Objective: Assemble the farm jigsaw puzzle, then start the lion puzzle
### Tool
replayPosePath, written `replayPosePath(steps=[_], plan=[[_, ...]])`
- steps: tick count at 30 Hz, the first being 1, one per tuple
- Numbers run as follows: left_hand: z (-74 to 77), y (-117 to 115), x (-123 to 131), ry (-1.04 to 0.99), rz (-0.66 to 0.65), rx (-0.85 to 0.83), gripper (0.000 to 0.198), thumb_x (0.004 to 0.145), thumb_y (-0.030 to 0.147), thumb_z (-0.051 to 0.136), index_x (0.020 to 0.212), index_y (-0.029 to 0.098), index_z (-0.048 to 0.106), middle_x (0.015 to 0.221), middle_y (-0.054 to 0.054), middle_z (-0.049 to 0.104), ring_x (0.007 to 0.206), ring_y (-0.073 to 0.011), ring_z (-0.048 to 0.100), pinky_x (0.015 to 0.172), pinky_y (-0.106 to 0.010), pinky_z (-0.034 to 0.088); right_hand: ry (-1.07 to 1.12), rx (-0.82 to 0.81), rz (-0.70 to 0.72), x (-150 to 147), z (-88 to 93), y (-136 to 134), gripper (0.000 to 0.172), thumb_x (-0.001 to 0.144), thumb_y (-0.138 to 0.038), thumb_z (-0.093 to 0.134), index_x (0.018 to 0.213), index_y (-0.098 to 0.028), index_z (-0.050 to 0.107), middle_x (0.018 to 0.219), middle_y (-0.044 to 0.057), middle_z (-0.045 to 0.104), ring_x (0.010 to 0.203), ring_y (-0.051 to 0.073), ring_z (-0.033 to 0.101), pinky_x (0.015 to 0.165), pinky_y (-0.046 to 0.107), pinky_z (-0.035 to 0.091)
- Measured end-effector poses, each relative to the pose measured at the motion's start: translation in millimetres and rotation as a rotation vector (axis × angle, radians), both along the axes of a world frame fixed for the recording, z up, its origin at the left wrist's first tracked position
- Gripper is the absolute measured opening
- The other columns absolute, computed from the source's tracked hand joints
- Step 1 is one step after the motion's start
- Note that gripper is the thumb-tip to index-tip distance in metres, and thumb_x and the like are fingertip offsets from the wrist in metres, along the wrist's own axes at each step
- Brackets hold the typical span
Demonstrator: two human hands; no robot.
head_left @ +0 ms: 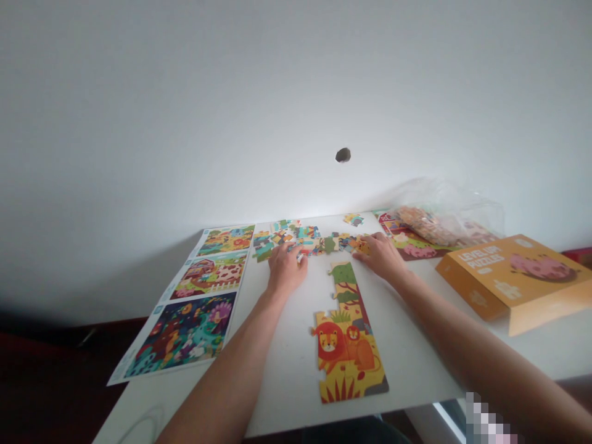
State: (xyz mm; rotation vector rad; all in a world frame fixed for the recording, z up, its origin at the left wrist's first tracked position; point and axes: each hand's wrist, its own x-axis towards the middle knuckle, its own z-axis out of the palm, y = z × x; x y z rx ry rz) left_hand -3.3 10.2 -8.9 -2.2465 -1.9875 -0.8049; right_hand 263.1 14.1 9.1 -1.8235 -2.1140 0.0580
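Note:
My left hand (285, 270) rests at the near edge of a spread of loose jigsaw pieces (308, 232), fingers stretched out and thumb apart. On the right side of that spread, my right hand (383, 258) reaches in with thumb and forefinger apart. A yellow-orange puzzle piece (362, 245) lies at those fingertips; whether they touch it I cannot tell. Nearer to me, between my forearms, is a joined puzzle section (345, 351) showing two lions, grass and a tree, with a straight right edge and an uneven left edge.
At left lies a printed picture sheet (210, 295) with three scenes. An orange puzzle box (522, 271) stands at right. Behind it, a clear bag of pieces (432, 222) sits on a farm picture (416, 250). One piece group (354, 219) lies near the wall (277, 123).

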Motion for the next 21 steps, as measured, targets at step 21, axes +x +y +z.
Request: replayPosePath(steps=[21], plan=[[7.9, 47.5, -9.9, 0.099, 0.35, -0.042, 0.038, 0.091, 0.042, 0.04, 0.107, 0.025, 0.07, 0.117, -0.014, 0.064, 0.119, -0.0378, 0.042, 0.1, -0.064, 0.026, 0.135, 0.133, 0.092, -17.4, -15.8, 13.2, 0.03, 0.09, -0.034, 0.052, 0.114, -0.022, 0.067, 0.114, 0.012, 0.057, 0.108, 0.026, 0.049, 0.096, 0.038, 0.039]])
